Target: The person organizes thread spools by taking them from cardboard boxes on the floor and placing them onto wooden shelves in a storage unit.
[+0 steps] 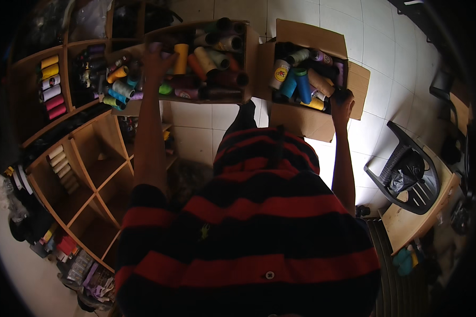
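Observation:
My left hand (157, 64) reaches over a long box (253, 58) packed with thread spools. Dimness and blur hide its fingers, so whether it grips a spool cannot be made out. A yellow thread cone (181, 59) stands just right of it; a green spool (165, 87) lies below it. My right hand (342, 107) is closed at the near right corner of an open cardboard box (307, 120), around something dark that I cannot name. Inside that box lie a blue spool (302, 84), a brown spool (320, 83), a yellow spool (316, 103) and several others.
A wooden shelf unit (98, 188) with square compartments stands at the left; some hold rows of spools, such as red spools (56, 108) and cream spools (60, 161). At the right is a dark plastic chair (394, 182) with a black bag (409, 170), beside a wooden board (415, 227).

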The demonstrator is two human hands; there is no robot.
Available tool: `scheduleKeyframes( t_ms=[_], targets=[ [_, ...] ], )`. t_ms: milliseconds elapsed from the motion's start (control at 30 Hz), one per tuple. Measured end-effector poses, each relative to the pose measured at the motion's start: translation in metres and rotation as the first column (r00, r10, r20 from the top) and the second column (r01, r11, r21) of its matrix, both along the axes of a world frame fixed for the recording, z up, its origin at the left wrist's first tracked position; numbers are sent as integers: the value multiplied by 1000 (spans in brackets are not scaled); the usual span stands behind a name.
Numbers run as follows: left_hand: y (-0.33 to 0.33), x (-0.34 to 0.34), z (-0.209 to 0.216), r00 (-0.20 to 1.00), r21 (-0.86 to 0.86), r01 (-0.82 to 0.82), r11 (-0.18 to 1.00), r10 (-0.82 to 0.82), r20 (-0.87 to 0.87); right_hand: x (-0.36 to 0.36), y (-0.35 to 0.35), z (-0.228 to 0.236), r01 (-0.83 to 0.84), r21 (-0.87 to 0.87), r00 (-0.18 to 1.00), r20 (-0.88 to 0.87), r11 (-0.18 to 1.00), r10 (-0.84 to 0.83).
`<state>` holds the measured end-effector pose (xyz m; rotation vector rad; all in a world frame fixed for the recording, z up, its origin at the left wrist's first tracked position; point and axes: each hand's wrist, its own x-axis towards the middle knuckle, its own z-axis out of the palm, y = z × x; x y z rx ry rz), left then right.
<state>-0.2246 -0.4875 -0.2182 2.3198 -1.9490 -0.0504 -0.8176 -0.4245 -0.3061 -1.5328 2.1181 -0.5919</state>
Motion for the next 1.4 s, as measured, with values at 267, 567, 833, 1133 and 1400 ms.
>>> scheduleKeyframes(
  t_ms=[267, 567, 833, 1133, 1400],
  targets=[
    [-5, 20, -13, 990, 147, 5, 989, 15, -140, 27, 11, 4, 14, -36, 968, -250, 999, -23],
    [-9, 9, 0, 993, 167, 110, 980, -102, -54, 91, 25, 24, 4, -88, 974, -227, 996, -24],
    [-8, 2, -4, 976, 81, 198, 977, -189, -105, 106, 54, 25, 30, -44, 970, -240, 999, -40],
    [8, -18, 4, 956, -174, 212, 962, -240, -166, 93, 74, 17, -44, -6, 997, -64, 999, 44],
    [35, -125, 71, 878, -534, 247, 808, -420, -229, 103, 47, 26, -89, 30, 982, -166, 996, 93]
  ],
)
